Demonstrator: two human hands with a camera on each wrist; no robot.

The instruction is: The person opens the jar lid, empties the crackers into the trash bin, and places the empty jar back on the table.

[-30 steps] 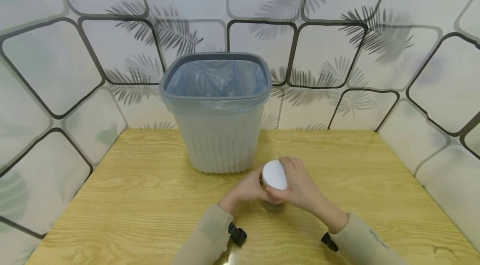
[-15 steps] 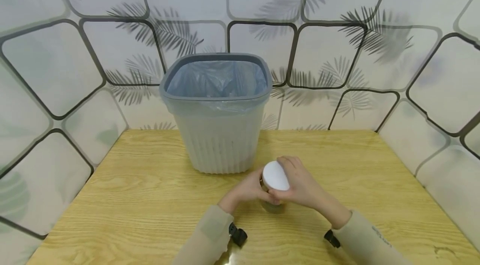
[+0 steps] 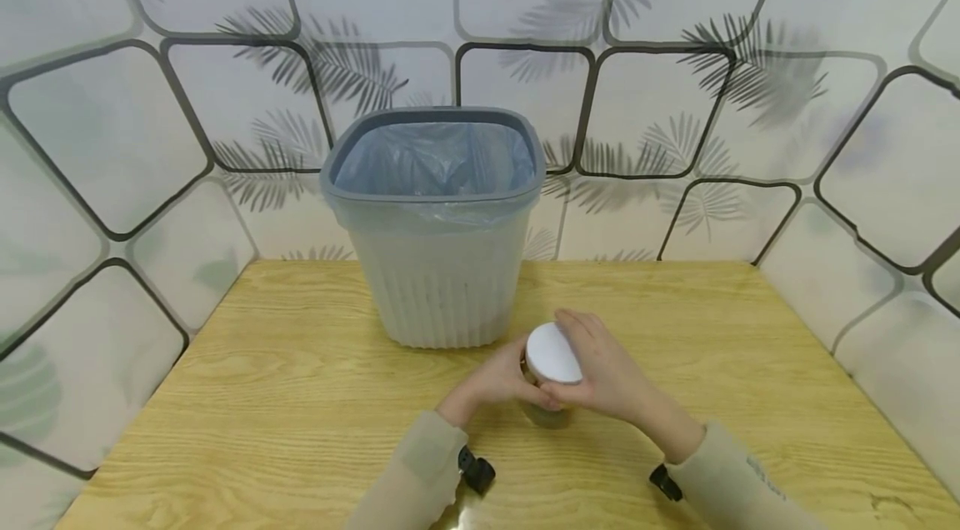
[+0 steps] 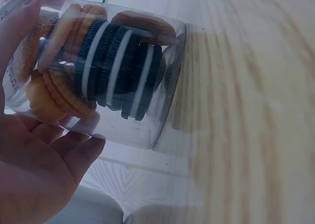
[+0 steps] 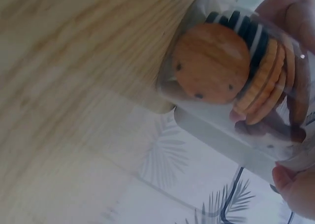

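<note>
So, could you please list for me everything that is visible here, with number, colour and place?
Table: one, yellowish, underneath
Walls: three, whitish with grey leaves, behind and beside table
Bin: one, grey, on table, at back
Liner: one, bluish, in bin
Jar: one, clear, front-right of bin
Lid: one, white, at jar's top
Dark cookies: three seen, dark-and-white, in jar
Tan cookies: several, brown, in jar
Wrist devices: two, black, at sleeves
Sleeves: two, beige, bottom of head view
Left hand: one, round jar
Right hand: one, gripping lid
</note>
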